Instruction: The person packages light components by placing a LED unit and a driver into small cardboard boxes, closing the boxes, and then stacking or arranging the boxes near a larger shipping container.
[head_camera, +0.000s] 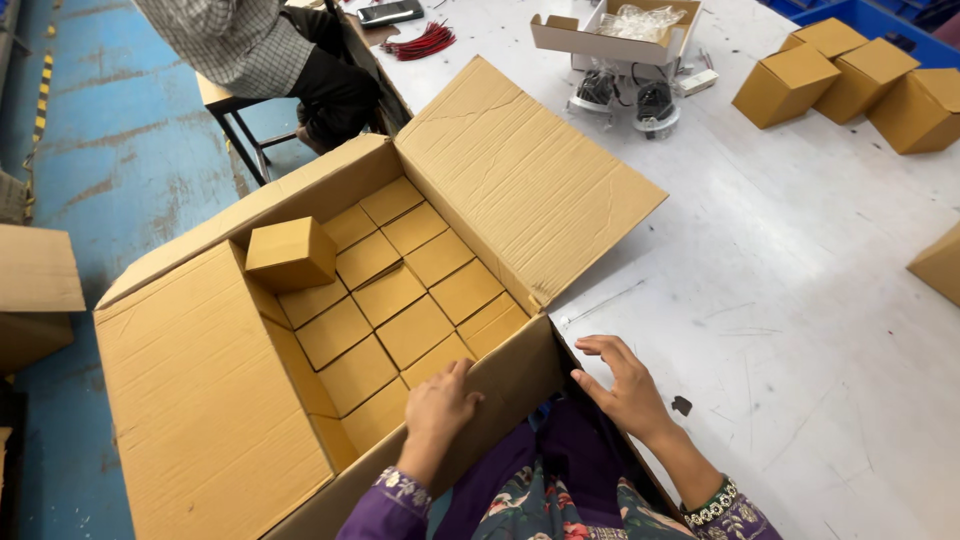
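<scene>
White and scuffed, the table (800, 300) runs beside a blue floor (110, 150). A large open carton (200, 400) leans at its edge, its bottom lined with small brown boxes (400, 300); one more small box (290, 253) sits on top of them near the far corner. The left hand (438, 408) curls over the carton's near wall, its grip closed on the cardboard rim. The right hand (622, 385) presses flat against the carton's corner, fingers spread, gripping nothing. More small boxes (850, 80) stand well apart on the table, and a seated person (270, 50) is across the carton
</scene>
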